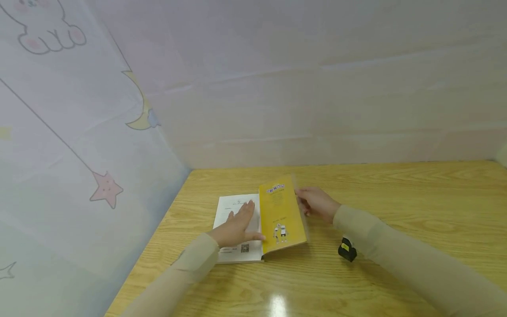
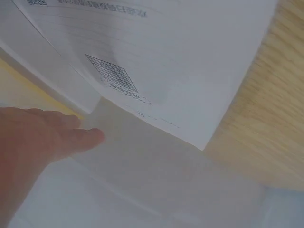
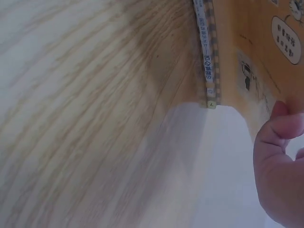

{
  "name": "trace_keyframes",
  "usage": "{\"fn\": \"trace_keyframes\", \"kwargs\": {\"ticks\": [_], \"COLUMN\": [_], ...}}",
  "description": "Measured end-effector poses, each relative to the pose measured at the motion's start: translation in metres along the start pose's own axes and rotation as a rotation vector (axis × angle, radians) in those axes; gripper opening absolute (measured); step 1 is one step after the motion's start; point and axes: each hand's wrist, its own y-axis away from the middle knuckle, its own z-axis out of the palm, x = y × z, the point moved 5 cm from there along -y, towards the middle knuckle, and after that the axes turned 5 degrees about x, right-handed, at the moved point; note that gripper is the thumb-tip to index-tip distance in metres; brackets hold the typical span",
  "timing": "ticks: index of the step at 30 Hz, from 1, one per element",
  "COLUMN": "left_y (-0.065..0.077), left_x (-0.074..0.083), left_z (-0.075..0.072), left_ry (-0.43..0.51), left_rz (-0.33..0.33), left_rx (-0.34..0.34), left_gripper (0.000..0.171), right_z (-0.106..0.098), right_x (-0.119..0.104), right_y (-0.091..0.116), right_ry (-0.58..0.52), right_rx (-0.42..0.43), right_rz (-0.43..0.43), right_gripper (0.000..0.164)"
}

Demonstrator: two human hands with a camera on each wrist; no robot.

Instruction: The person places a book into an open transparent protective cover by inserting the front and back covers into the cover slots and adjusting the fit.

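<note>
A book lies open on the table, with a white printed page (image 1: 226,208) at its left and a yellow cover (image 1: 282,207) at its right, tilted up off the table. My left hand (image 1: 236,226) rests on the white page, fingers straight and thumb stretched toward the fold. In the left wrist view a page with printed lines and a small grid (image 2: 112,73) shows beyond the hand. At the cover's outer edge, my right hand (image 1: 318,204) pinches it. The right wrist view shows the cover's illustrated outer side (image 3: 247,28) and the lettered spine (image 3: 205,47).
The wooden table (image 1: 416,207) stretches to the right. A pale patterned sheet (image 1: 277,110) hangs behind it and along the left side. Beneath the right sleeve is a small black object (image 1: 347,250) with a yellow patch.
</note>
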Motion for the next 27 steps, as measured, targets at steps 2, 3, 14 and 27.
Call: {"fn": "trace_keyframes", "kwargs": {"ticks": [2,3,14,27], "left_y": [0.002,0.003,0.001,0.002], "left_x": [0.001,0.002,0.013,0.032], "left_z": [-0.003,-0.005,-0.019,-0.033], "left_ry": [0.009,0.019,0.081,0.152], "left_rz": [-0.016,-0.028,-0.108,-0.093], "left_rx": [0.028,0.043,0.192,0.226], "left_gripper": [0.103,0.101,0.094,0.092], "right_z": [0.002,0.003,0.014,0.035], "right_x": [-0.002,-0.002,-0.001,-0.005], "right_y": [0.001,0.002,0.000,0.008], "right_ry": [-0.039,-0.059,-0.094,0.086], "right_rx": [-0.009,-0.012,-0.017,-0.130], "right_rz": [-0.010,-0.017,-0.142,-0.286], "right_gripper": [0.033,0.035,0.045,0.049]}}
